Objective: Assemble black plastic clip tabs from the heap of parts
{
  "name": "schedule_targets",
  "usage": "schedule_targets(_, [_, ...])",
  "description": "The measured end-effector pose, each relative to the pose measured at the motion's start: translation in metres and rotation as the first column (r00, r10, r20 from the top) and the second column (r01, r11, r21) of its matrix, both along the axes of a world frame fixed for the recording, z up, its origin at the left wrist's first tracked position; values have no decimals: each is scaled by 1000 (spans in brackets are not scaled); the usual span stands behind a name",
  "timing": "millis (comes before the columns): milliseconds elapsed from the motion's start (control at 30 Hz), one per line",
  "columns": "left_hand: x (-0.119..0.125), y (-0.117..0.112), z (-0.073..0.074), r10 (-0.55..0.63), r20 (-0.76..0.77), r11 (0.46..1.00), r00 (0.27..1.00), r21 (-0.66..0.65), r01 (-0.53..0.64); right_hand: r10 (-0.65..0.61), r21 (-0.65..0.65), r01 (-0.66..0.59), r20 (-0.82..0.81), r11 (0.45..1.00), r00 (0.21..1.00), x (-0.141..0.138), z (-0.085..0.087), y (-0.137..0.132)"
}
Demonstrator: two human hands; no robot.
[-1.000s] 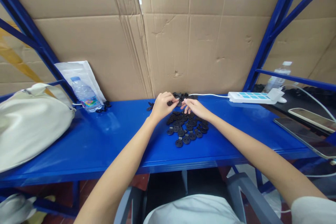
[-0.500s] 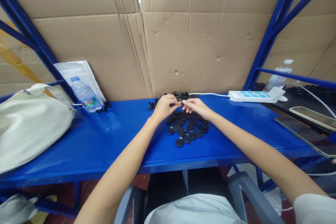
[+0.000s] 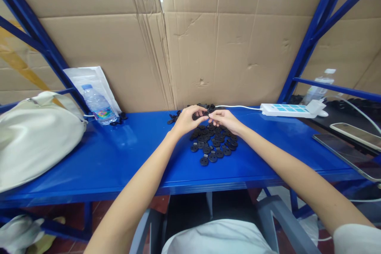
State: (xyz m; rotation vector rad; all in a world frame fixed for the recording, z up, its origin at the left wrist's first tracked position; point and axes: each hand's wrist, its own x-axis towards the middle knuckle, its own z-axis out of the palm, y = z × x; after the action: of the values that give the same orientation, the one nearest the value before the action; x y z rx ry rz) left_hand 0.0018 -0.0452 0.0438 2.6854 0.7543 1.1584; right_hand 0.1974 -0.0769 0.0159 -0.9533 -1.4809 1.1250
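Observation:
Small black round pieces (image 3: 212, 157), several with two holes and a short tab like a button, lie in a loose pile on the blue table (image 3: 133, 158). Above the pile's middle, my left hand (image 3: 188, 121) has its thumb and forefinger curved together in a pinch. My right hand (image 3: 228, 121) meets it from the other side, with thumb and fingers closed tip to tip. A small black part seems to be held where the fingertips meet; the fingers mostly hide it. Behind my hands lie more black pieces (image 3: 172, 119).
At left are a cream bag (image 3: 41, 139), a water bottle (image 3: 97, 105) and a white pouch (image 3: 105, 83). A white power strip (image 3: 285, 110) with a cable lies at back right, near two phones (image 3: 351, 152). A cardboard wall (image 3: 238, 47) closes the back.
The left thumb and forefinger have spread into a wider curve, while the hands stay together over the pile. The camera view has shifted slightly.

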Motion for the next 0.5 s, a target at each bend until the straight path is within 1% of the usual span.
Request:
schedule_targets(67, [0,-1,0,59,47,997,997,-43,-57,4,13,-4,6,1000,1000,0,1,-1])
schedule_targets(167, [1,1,-3,98,29,991,995,-94,-95,18,40,-18,21,999,1000,-1,2,-2])
schedule_targets(333, [0,4,-6,56,-34,978,998,-198,-62,19,68,-22,45,997,999,-2,4,-4])
schedule_targets(500, [0,3,-4,44,-49,972,998,-229,-54,16,79,-21,71,997,997,-2,4,-3])
